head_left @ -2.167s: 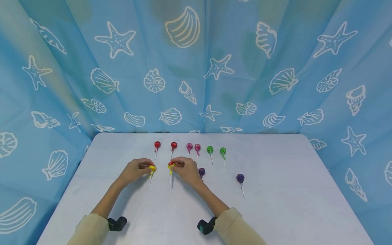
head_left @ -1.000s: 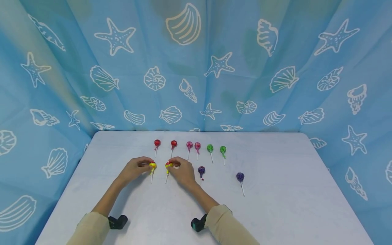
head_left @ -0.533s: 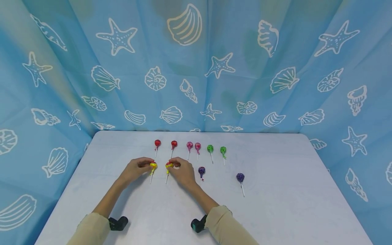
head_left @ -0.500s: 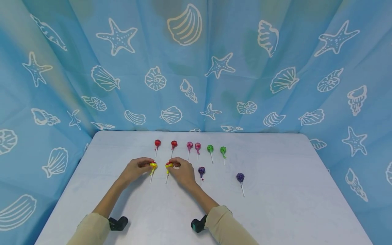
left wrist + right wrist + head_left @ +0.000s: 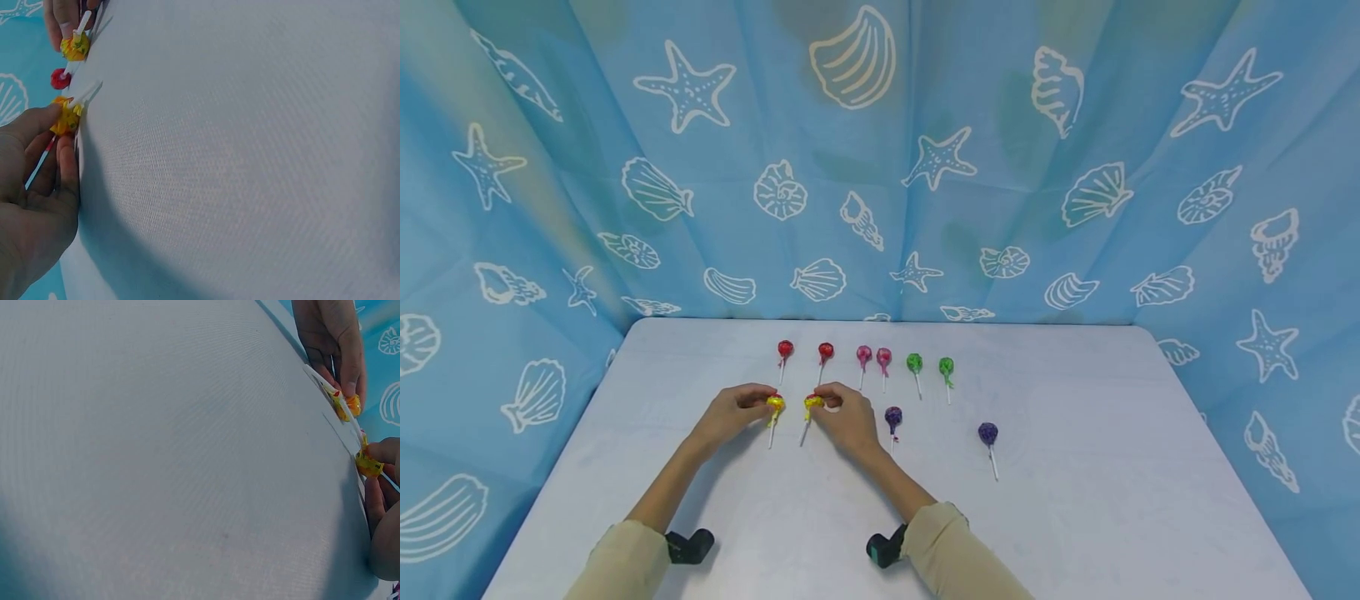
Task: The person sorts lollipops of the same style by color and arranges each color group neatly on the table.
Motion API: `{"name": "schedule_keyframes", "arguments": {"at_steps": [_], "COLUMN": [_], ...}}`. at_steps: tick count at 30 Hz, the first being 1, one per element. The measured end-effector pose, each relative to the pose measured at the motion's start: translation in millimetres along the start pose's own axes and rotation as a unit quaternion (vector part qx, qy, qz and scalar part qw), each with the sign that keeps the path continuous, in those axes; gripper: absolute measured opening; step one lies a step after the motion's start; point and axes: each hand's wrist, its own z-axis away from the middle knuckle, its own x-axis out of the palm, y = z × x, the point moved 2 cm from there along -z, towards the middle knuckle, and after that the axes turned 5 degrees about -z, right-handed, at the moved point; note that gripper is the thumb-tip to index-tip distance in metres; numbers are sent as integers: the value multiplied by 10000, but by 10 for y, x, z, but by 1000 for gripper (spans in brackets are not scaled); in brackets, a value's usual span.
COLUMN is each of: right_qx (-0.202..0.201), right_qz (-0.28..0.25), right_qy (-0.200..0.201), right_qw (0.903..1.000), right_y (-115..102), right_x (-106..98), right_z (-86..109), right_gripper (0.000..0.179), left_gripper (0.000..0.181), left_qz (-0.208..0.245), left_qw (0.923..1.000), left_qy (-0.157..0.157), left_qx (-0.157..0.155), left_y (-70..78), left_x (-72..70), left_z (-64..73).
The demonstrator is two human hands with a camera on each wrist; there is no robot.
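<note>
In the head view my left hand [image 5: 733, 415] pinches a lollipop in a yellow wrapper [image 5: 774, 403] by its head, thumb and fingertips at its sides. Its white stick points toward me. To the right, my right hand [image 5: 847, 418] pinches another yellow lollipop [image 5: 813, 402] the same way, its stick slanting down to the left. Both sit just below two red lollipops [image 5: 786, 347]. The left wrist view shows the left lollipop [image 5: 65, 117] between thumb and fingers, with a thin pale stick behind the fingers. In the right wrist view, the right lollipop [image 5: 369, 465] is partly hidden by fingers.
Two pink lollipops [image 5: 864, 355] and two green ones [image 5: 914, 363] continue the back row on the white table [image 5: 1112, 500]. One purple lollipop [image 5: 892, 417] lies close to my right hand and forearm; another purple lollipop [image 5: 988, 434] lies farther right. A blue shell-print curtain [image 5: 865, 133] surrounds the table.
My right hand has shifted slightly left with its yellow lollipop, uncovering the nearer purple lollipop. That yellow lollipop's stick has swung toward the lower left. My left hand has stayed nearly in place.
</note>
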Motion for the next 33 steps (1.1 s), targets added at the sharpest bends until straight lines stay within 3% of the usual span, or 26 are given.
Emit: {"name": "schedule_keyframes", "arguments": {"at_steps": [33], "right_qx": [92], "right_qz": [-526], "right_qy": [-109], "right_qw": [9985], "right_y": [-112], "right_x": [-158], "right_z": [40], "right_gripper": [28], "left_gripper": [44], "left_qz": [424], "left_qw": [9991], "left_qy": [56], "left_qx": [-29], "left_y": [-58], "left_x": [-7], "left_z": [-8]}}
